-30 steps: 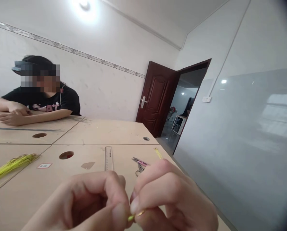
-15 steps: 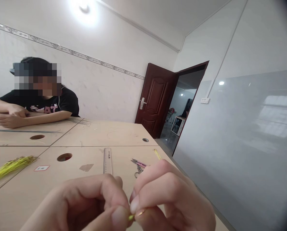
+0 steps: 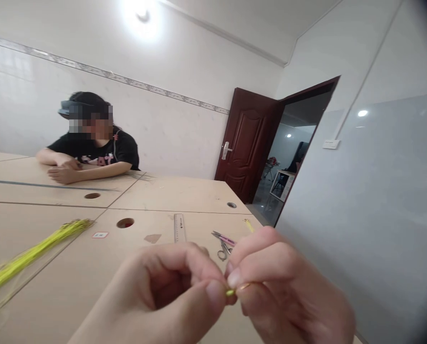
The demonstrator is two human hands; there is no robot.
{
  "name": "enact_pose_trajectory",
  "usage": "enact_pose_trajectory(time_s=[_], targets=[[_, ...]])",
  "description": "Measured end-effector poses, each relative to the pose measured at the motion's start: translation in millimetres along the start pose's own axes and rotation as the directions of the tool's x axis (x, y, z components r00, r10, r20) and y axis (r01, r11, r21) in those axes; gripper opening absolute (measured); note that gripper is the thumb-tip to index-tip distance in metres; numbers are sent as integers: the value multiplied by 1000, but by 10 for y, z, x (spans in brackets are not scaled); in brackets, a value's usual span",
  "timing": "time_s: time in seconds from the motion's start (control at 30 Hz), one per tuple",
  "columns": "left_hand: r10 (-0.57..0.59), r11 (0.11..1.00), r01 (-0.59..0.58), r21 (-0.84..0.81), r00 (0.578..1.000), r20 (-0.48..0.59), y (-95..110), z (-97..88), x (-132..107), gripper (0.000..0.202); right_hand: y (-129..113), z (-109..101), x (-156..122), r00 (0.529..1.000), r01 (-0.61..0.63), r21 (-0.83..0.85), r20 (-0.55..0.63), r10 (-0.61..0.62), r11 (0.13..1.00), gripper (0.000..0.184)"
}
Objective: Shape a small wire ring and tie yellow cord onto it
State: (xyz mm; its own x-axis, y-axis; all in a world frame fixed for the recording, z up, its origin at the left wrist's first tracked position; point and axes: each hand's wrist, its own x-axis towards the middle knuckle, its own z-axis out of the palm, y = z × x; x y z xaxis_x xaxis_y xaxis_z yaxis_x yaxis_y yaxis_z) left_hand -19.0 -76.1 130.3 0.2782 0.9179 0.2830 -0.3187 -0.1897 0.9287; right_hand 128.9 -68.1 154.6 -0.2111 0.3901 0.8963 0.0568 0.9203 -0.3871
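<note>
My left hand (image 3: pixel 174 286) is closed in a pinch, thumb against forefinger, on a short bit of yellow-green cord (image 3: pixel 230 293). Fingertip to fingertip with it, my right hand (image 3: pixel 281 282) pinches the same small spot. A thin copper-coloured wire (image 3: pixel 245 286) shows at the right thumb, beside the cord; how the two join is hidden by the fingers. Just beyond the hands lie small scissors (image 3: pixel 221 253) and a pink-handled pointed tool (image 3: pixel 226 239). A clear ruler (image 3: pixel 179 229) rests behind my left hand.
A bundle of yellow-green cords (image 3: pixel 37 248) lies on the table (image 3: pixel 73 282) at left, near a small label (image 3: pixel 100 234), a brown scrap (image 3: pixel 152 238) and a cable hole (image 3: pixel 125 223). More yellow cord (image 3: pixel 248 224) lies behind my right hand. Opposite, a person (image 3: pixel 99 153) leans on the table.
The view has swung left and slightly down, so everything appears farther right. Both hands keep their pinch on the cord, with little change between them.
</note>
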Motion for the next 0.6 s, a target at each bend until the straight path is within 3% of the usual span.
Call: enact_pose_trajectory(time_s=[0.07, 0.1, 0.23, 0.6], targets=[[-27, 995, 33, -99, 998, 64, 131, 82, -12, 19, -17, 4, -1, 999, -28, 29, 28, 28, 999, 10], [15, 988, 3, -153, 993, 118, 181, 115, -20, 19, -27, 8, -4, 999, -36, 35, 17, 36, 999, 10], [-101, 981, 105, -166, 994, 35, 270, 183, -52, 20, -50, 16, -20, 996, -82, 44, -42, 84, 996, 14], [-112, 967, 123, -224, 992, 62, 268, 177, -91, 21, -26, 11, -4, 999, -36, 57, 7, 36, 998, 10]])
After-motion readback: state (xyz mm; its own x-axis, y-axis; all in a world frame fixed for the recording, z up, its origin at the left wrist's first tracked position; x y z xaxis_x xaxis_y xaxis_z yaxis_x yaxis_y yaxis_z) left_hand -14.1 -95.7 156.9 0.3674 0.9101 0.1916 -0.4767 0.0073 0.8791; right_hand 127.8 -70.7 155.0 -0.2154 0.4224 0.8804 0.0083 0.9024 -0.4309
